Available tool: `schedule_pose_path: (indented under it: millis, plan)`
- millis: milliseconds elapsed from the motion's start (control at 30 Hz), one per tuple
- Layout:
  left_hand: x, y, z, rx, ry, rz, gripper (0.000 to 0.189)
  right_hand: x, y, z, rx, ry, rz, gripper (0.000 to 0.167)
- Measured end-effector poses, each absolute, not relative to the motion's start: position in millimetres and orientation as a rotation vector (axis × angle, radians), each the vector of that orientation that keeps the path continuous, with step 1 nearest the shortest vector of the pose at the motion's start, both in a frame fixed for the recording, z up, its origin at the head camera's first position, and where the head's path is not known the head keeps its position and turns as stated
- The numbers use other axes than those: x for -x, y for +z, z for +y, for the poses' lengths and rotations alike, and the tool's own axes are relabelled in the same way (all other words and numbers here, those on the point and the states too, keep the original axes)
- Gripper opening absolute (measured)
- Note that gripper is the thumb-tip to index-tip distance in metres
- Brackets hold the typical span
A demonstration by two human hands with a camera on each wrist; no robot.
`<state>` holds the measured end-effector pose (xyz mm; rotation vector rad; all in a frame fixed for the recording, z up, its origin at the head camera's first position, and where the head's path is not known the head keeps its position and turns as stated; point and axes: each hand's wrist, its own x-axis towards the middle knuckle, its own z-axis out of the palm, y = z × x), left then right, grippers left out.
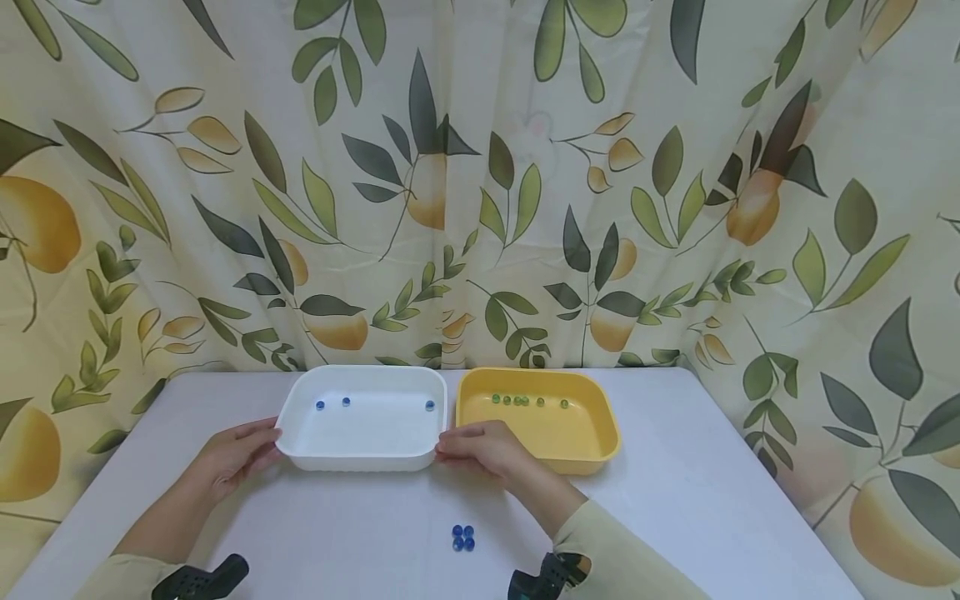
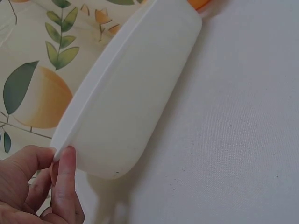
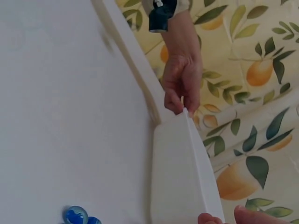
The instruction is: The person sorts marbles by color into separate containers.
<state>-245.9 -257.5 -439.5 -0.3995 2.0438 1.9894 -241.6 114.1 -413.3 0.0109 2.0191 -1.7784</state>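
A white plastic tray point(image 1: 360, 425) holds three blue marbles, two toward its left and one marble point(image 1: 430, 406) near its right wall. My left hand point(image 1: 238, 457) pinches the rim at the tray's left end, thumb and fingers on either side, as the left wrist view shows closely. At the opposite end, my right hand point(image 1: 486, 450) grips the front right corner. Only its fingertips point(image 3: 211, 218) show at the bottom of the right wrist view. Several loose blue marbles point(image 1: 463, 538) sit in a tight cluster on the table in front of the trays.
Just right of the white tray stands a yellow tray point(image 1: 577, 457), with several green marbles point(image 1: 517, 401) in a row near its back. A white cloth covers the table point(image 1: 337, 533). Behind it hangs a leaf-and-fruit patterned curtain point(image 1: 480, 192).
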Motion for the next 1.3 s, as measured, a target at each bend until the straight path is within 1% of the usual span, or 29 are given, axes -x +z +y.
schedule_pose_path:
  millis: [367, 567, 867, 1300]
  plan:
    - [245.0, -439.7, -257.8, 0.384, 1.992, 2.044, 0.062, 230.1, -412.2, 131.5, 0.035, -1.744, 2.039, 0.037]
    - [244.8, -439.4, -257.9, 0.383, 1.989, 2.045, 0.064, 224.8, -413.7, 139.5, 0.042, -1.717, 2.029, 0.034]
    - [244.5, -438.6, -257.8, 0.388, 2.006, 2.025, 0.064, 215.1, -422.9, 152.8, 0.023, -1.663, 2.040, 0.035]
    - [245.1, -439.9, -257.7, 0.394, 2.003, 2.022, 0.063, 203.6, -440.8, 160.2, 0.030, -1.614, 2.048, 0.028]
